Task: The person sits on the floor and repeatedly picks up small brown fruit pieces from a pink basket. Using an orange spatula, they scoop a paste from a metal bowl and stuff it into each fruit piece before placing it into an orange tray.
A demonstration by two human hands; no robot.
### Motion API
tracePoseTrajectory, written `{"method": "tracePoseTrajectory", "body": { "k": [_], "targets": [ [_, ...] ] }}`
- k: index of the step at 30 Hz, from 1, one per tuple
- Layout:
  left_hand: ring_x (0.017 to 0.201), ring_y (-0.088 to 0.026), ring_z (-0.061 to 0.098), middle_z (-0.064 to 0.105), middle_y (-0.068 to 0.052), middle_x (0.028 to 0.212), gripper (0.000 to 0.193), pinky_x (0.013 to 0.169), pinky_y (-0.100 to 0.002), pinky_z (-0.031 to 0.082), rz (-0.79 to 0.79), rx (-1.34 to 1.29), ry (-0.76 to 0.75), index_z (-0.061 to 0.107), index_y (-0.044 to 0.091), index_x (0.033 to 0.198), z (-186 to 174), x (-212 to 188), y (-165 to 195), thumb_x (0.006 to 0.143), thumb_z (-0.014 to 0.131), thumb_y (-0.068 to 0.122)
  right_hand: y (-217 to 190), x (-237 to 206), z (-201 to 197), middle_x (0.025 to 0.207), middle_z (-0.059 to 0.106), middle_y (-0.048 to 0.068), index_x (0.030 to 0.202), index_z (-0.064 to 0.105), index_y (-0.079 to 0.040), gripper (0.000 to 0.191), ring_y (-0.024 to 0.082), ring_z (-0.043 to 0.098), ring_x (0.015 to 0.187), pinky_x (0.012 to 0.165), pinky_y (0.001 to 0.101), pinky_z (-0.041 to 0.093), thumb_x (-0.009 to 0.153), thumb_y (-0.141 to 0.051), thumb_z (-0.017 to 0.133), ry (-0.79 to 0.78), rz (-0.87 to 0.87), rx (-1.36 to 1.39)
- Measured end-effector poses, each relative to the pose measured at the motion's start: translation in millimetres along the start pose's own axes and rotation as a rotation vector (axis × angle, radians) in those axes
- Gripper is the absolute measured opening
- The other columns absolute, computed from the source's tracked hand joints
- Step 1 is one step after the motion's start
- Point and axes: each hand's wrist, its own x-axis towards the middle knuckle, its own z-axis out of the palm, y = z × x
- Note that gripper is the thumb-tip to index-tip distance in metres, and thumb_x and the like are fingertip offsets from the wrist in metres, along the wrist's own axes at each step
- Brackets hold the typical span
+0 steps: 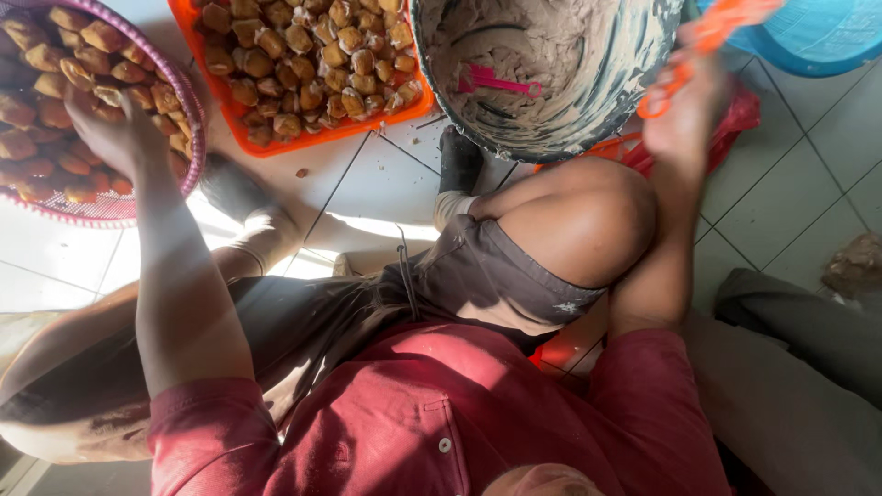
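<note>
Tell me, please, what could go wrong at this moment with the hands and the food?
The left hand reaches into the full pink basket; brown pieces might spill over its rim. The right hand holds an orange tool, blurred, beside the pale-coated bucket; it may knock the rim.

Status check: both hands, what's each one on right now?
Left hand down on fried brown pieces in the purple basket. Right hand raised, gripping orange scissors beside the paste bucket. Nothing blocking.
</note>
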Motion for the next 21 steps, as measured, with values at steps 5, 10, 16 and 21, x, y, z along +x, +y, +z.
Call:
{"method": "tracePoseTrajectory", "body": {
  "k": [5, 10, 16, 21],
  "targets": [
    [0.124, -0.028, 0.063, 0.065, -0.013, 0.131, 0.071, 0.109, -0.039, 0.049, -0.418, 0.320, -0.352, 0.044, 0.006, 0.145, -18, -42, -47, 0.088, 0.081, 0.026, 95, 10, -5, 0.091, 0.067, 0.004, 0.125, 0.066, -0.002, 0.023, 0.007, 0.058, 0.070, 0.055, 0.0198, 0.045, 0.104, -0.008, 0.057, -0.242, 0.444, -0.374],
    [0.108, -0.021, 0.066, 0.069, -0.012, 0.117, 0.056, 0.097, -0.034, 0.052, -0.332, 0.282, -0.513, 0.057, 0.005, 0.131, -12, -47, -34, 0.088, 0.083, 0.030, 133, 25, 11, 0.089, 0.070, 0.007, 0.118, 0.066, 0.002, 0.020, 0.010, 0.061, 0.066, 0.052, 0.0215, 0.042, 0.109, -0.013, 0.056, -0.127, 0.466, -0.404],
    [0.089, -0.014, 0.069, 0.075, -0.010, 0.099, 0.041, 0.081, -0.028, 0.056, -0.339, 0.073, -0.550, 0.073, 0.005, 0.113, -3, -42, -34, 0.089, 0.085, 0.035, 162, 49, 42, 0.082, 0.068, 0.007, 0.116, 0.067, -0.008, 0.019, 0.012, 0.058, 0.057, 0.045, 0.0232, 0.041, 0.106, -0.019, 0.055, -0.032, 0.443, -0.256],
    [0.103, -0.020, 0.069, 0.076, -0.011, 0.113, 0.043, 0.093, -0.033, 0.054, -0.270, 0.148, -0.611, 0.074, 0.005, 0.125, -11, -38, -41, 0.093, 0.075, 0.034, 182, 58, 51, 0.090, 0.068, 0.008, 0.103, 0.062, -0.004, 0.012, 0.012, 0.057, 0.066, 0.050, 0.0259, 0.038, 0.108, -0.012, 0.055, -0.202, 0.294, -0.110]
  ]
}}
